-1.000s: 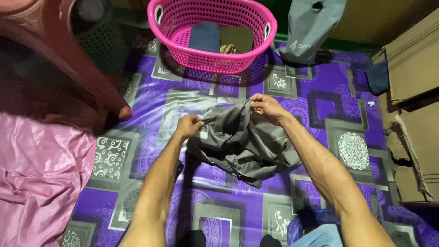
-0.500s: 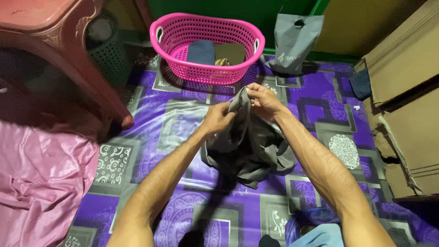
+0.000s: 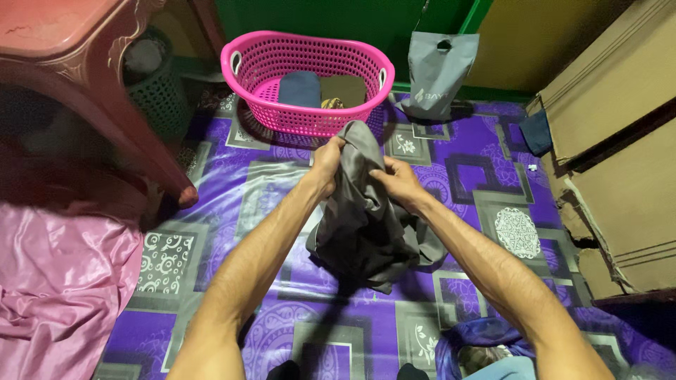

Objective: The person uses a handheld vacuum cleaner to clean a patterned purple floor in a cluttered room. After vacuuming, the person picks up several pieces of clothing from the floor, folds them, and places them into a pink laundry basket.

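Left hand [image 3: 328,158] and right hand [image 3: 396,181] both gripped crumpled grey cloth garment [image 3: 366,222], raised over purple patterned floor mat [image 3: 486,165], grey handled bag [image 3: 436,74] upright beside pink plastic laundry basket [image 3: 306,81], brown cardboard sheets [image 3: 620,155] stacked at right.

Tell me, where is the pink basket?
The pink basket sits at the top middle of the head view, on the purple mat, beyond both hands, left of the grey bag.

1. The room is dim; light falls from above and in front of me onto the purple patterned mat [image 3: 486,165], which shows glossy sheen.
2. My arms cast dark shadows toward me.
3. The red table [image 3: 84,63] at upper left is soft, shadowed underneath.
4. Edges look stretched by the wide lens.
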